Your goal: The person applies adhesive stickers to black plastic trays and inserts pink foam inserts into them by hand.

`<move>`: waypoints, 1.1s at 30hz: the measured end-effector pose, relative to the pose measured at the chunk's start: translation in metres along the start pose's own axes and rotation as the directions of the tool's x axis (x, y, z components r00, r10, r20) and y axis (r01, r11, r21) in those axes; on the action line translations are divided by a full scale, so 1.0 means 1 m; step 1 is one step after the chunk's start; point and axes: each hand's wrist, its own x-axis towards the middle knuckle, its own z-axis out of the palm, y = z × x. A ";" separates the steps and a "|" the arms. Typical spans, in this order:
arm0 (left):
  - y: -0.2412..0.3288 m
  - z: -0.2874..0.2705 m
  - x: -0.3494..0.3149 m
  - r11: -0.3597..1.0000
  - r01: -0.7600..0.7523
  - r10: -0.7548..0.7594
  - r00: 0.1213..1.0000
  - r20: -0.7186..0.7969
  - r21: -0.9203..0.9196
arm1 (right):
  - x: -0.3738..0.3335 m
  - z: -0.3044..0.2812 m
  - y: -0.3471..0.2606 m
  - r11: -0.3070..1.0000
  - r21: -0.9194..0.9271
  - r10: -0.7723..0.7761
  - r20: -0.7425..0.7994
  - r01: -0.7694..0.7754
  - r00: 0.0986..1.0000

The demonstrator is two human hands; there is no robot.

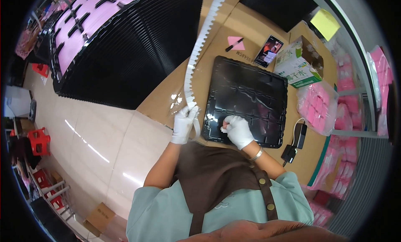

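Observation:
A long white strip (193,66) with evenly spaced tabs along one edge runs from the top of the view down to my left hand (183,126). That hand wears a white glove, its fingers closed on the strip's lower part, and a loose end curls beside it. My right hand (239,132), gloved too, is closed in a pinch over the lower left of a black plastic tray (250,81). A small white piece (224,129) shows at its fingertips; its kind is too small to make out. The tray has shallow moulded compartments and lies on the cardboard-covered table (167,104).
A tall stack of black trays (125,54) with pink sheets stands left. Beyond the tray lie a phone (269,51), a pen (234,44) on pink paper and an open carton (298,62). Bagged pink pieces (316,106) and a black power adapter (299,135) are right.

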 end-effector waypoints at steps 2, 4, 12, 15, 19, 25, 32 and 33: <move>0.000 -0.006 0.003 0.998 0.036 -0.036 0.999 -0.001 0.052 | 0.006 -0.031 0.013 0.962 0.274 0.075 -0.267 0.001 0.961; 0.017 -0.015 -0.002 0.989 0.128 -0.132 0.990 -0.057 -0.075 | 0.033 -0.094 0.035 0.899 0.434 0.200 -0.525 0.058 0.827; 0.029 -0.071 0.014 0.861 0.037 0.022 0.994 -0.109 0.507 | 0.109 -0.277 0.246 0.874 0.108 0.422 -0.649 -0.474 0.633; 0.042 -0.069 -0.003 0.746 0.035 0.099 0.982 -0.163 0.665 | 0.097 -0.281 0.269 0.878 0.125 0.439 -0.597 -0.463 0.672; 0.046 -0.079 -0.020 0.513 0.037 0.370 0.892 -0.259 0.858 | 0.022 -0.285 0.334 0.705 0.018 0.485 -0.742 -0.709 0.463; 0.074 -0.049 -0.020 0.526 -0.078 0.447 0.873 -0.197 0.847 | -0.049 -0.156 0.386 0.738 -0.194 0.601 -0.246 -0.647 0.760; 0.096 0.055 -0.008 0.396 -0.418 0.520 0.836 0.176 0.818 | -0.066 -0.144 0.370 0.669 0.139 0.695 -0.465 -0.730 0.549; 0.098 0.080 -0.014 0.460 -0.456 0.489 0.846 0.212 0.761 | -0.065 -0.144 0.369 0.676 0.133 0.676 -0.503 -0.725 0.538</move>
